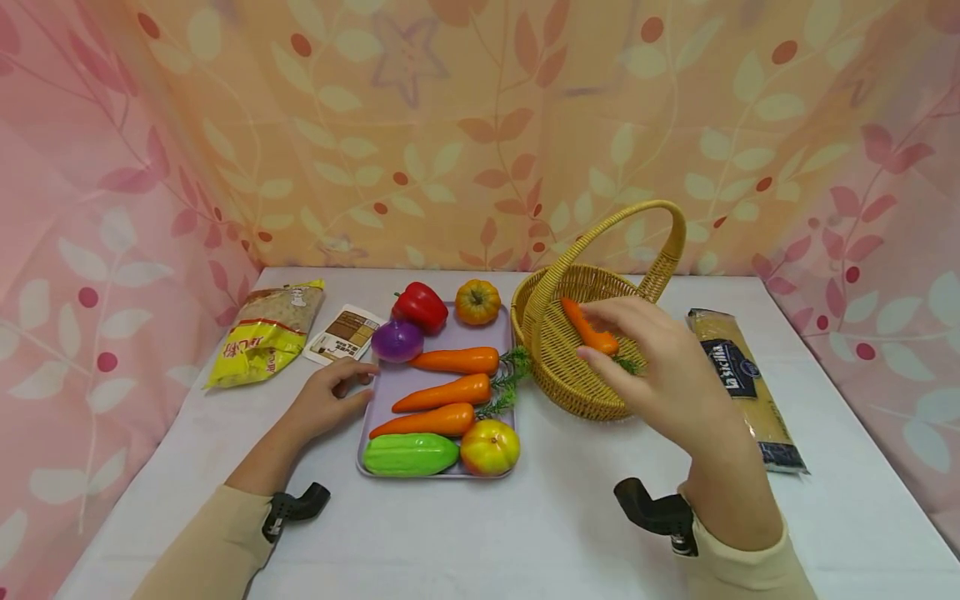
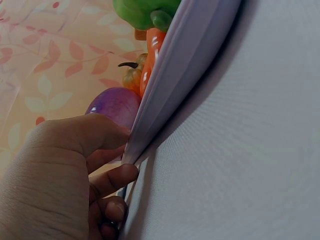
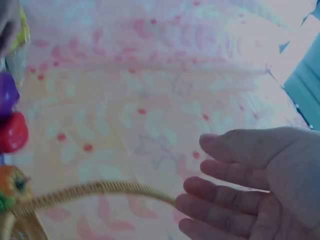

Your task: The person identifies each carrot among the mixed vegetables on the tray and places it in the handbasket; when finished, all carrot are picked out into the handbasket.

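Observation:
My right hand (image 1: 660, 367) hovers over the wicker basket (image 1: 551, 375), thumb apart from the fingers; in the right wrist view the hand (image 3: 240, 195) holds nothing. An orange carrot (image 1: 588, 329) with green leaves lies in the basket beside the fingertips. On the left, my left hand (image 1: 333, 400) touches the edge of the lilac tray (image 1: 450, 329), its fingers loosely bent; the left wrist view shows thumb and fingertips at the rim. Three carrots (image 1: 442, 392), a purple onion (image 1: 397, 341), a green ridged vegetable (image 1: 411, 455) and a yellow-red fruit (image 1: 490, 447) lie on the tray.
A red bell pepper (image 1: 422, 307) and a small pumpkin (image 1: 477, 302) sit at the tray's far end. To the left lie a yellow food bag (image 1: 262, 337) and a white-brown packet (image 1: 347, 333). A pasta pack (image 1: 742, 383) lies right of the basket. The basket's tall handle (image 1: 600, 229) arches upward.

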{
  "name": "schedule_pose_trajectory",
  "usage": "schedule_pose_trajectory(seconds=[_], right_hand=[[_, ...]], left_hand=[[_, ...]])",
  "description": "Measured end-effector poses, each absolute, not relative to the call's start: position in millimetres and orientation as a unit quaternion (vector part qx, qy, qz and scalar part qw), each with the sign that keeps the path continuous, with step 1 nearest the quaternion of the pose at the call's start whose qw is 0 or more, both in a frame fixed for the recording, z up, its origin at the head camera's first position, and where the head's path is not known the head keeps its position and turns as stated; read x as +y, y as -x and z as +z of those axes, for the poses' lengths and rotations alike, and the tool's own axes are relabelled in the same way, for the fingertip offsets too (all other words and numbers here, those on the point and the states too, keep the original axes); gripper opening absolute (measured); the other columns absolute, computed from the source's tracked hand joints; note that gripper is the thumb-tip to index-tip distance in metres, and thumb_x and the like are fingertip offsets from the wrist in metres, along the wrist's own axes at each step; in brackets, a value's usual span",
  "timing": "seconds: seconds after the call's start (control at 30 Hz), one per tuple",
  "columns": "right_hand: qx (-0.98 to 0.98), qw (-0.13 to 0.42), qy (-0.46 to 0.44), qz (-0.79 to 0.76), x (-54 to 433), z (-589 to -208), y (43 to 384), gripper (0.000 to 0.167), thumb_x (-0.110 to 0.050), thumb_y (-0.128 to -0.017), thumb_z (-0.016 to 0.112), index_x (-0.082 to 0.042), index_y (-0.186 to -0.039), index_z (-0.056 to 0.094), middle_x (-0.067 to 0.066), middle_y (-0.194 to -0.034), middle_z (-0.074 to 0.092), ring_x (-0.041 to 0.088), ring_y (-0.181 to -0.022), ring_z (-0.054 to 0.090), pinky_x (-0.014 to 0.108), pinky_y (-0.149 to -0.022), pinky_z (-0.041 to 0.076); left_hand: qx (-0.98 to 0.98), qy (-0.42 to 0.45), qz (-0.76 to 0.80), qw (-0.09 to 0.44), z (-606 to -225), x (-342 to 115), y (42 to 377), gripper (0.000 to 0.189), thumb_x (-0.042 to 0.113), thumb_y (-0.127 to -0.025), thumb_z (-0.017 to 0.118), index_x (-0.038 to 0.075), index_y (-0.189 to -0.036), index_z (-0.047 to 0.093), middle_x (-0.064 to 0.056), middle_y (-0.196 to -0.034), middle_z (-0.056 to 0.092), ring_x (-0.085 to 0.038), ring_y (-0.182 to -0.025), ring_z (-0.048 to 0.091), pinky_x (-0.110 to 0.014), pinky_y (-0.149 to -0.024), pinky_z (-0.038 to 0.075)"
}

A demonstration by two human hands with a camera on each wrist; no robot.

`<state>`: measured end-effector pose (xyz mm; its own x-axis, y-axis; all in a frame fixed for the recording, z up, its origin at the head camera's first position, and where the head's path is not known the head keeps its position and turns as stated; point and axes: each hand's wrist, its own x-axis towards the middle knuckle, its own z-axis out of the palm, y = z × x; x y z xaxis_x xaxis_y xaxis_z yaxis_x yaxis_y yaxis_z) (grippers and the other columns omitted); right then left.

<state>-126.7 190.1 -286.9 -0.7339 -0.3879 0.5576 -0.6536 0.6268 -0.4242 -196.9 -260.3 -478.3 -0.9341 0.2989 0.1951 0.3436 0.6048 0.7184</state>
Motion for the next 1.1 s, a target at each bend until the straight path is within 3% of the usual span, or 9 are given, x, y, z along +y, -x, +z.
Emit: schedule_pose_trajectory(seconds=[0.2,0.5,0.7,0.83,1.1], right_hand=[[-0.865,0.145,-0.348,0.331,151.7,-302.7,130.2,0.043,-0.015,-0.092,0.078,-0.007,-0.132,0.064,0.000,-0.127,0.064,0.015,-0.115,0.061,0.036,-0.097,0.052],[-0.910,0.031,-0.298,0.286,102.5,-350.7,168.5,0.052,-0.023,-0.096,0.074,-0.006,-0.142,0.057,0.009,-0.131,0.063,0.024,-0.112,0.062,0.040,-0.096,0.052],[-0.932,-0.015,-0.249,0.264,87.6,-385.8,197.6,0.056,-0.023,-0.098,0.071,-0.003,-0.147,0.052,0.014,-0.143,0.057,0.027,-0.131,0.054,0.043,-0.110,0.042],[-0.938,-0.028,-0.237,0.251,83.7,-400.9,202.0,0.057,-0.024,-0.100,0.067,-0.001,-0.149,0.049,0.015,-0.147,0.053,0.028,-0.137,0.049,0.043,-0.114,0.036],[-0.950,-0.002,-0.209,0.230,76.7,-415.0,204.8,0.047,-0.011,-0.103,0.057,0.006,-0.146,0.049,0.022,-0.141,0.056,0.033,-0.132,0.054,0.044,-0.111,0.040]], left_hand=[[-0.895,0.181,-0.406,0.029,-476.7,-259.9,198.1,0.034,0.011,-0.092,0.075,0.015,-0.125,0.072,0.000,-0.099,0.062,-0.022,-0.081,0.049,-0.029,-0.069,0.040],[-0.892,0.196,-0.405,0.038,-476.0,-259.1,201.8,0.033,0.009,-0.090,0.076,0.013,-0.123,0.072,0.000,-0.096,0.061,-0.020,-0.079,0.049,-0.029,-0.068,0.040],[-0.892,0.192,-0.407,0.038,-479.6,-259.1,200.0,0.032,0.011,-0.091,0.076,0.014,-0.123,0.073,0.001,-0.095,0.060,-0.020,-0.078,0.048,-0.029,-0.067,0.039],[-0.895,0.181,-0.406,0.038,-481.6,-259.1,197.7,0.032,0.011,-0.091,0.076,0.017,-0.122,0.073,0.001,-0.095,0.061,-0.020,-0.078,0.048,-0.029,-0.067,0.039],[-0.900,0.176,-0.397,0.040,-481.6,-259.3,196.7,0.032,0.011,-0.091,0.076,0.019,-0.122,0.073,0.003,-0.096,0.060,-0.019,-0.078,0.048,-0.029,-0.066,0.039]])
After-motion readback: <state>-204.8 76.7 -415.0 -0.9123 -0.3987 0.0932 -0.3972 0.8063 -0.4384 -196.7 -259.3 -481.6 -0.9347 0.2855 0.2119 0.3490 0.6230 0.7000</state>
